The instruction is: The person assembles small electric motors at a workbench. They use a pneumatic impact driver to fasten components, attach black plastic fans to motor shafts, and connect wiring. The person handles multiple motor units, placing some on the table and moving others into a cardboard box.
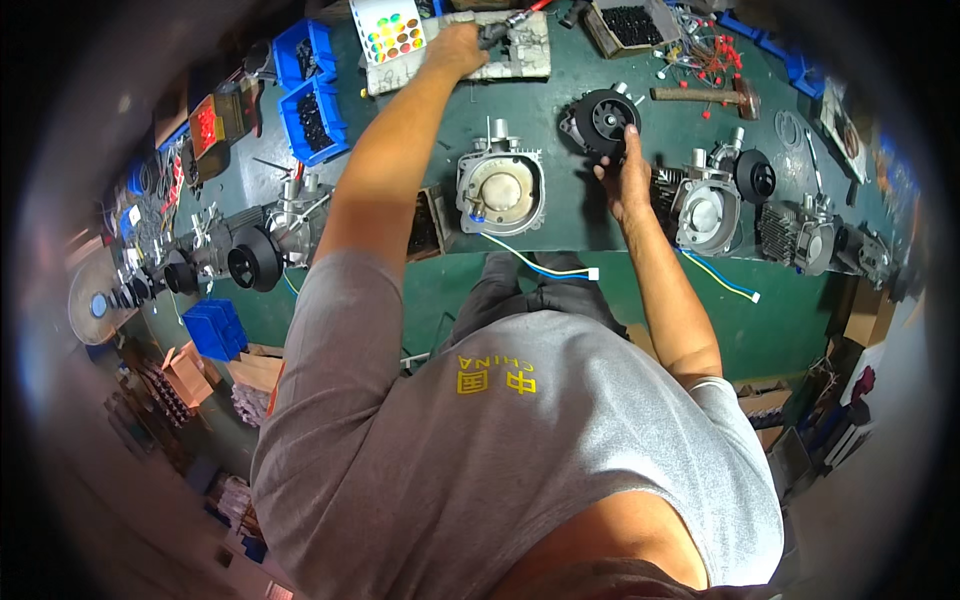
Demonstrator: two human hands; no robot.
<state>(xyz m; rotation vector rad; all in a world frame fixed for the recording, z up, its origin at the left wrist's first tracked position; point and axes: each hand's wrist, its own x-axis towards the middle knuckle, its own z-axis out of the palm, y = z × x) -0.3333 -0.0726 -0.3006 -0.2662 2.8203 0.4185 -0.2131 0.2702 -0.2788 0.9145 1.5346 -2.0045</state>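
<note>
My left hand (455,52) reaches to the far side of the bench, its fingers closed at the near end of a dark hand tool (493,35) with a red end. That tool lies over a worn pale board (535,62). My right hand (628,180) grips the edge of a motor with a black fan wheel (608,118), thumb on the wheel and some fingers hidden below it. Between my arms stands an open metal housing (502,190) with a round pale centre. A cable with a white plug (592,273) hangs from it over the bench edge.
Right of my right hand stand another metal housing (705,215) and a black fan wheel (755,176). A hammer (705,95) lies farther back, near red-capped wires (715,55). Blue bins (313,120) of dark parts and several fan-wheel assemblies (255,258) line the left.
</note>
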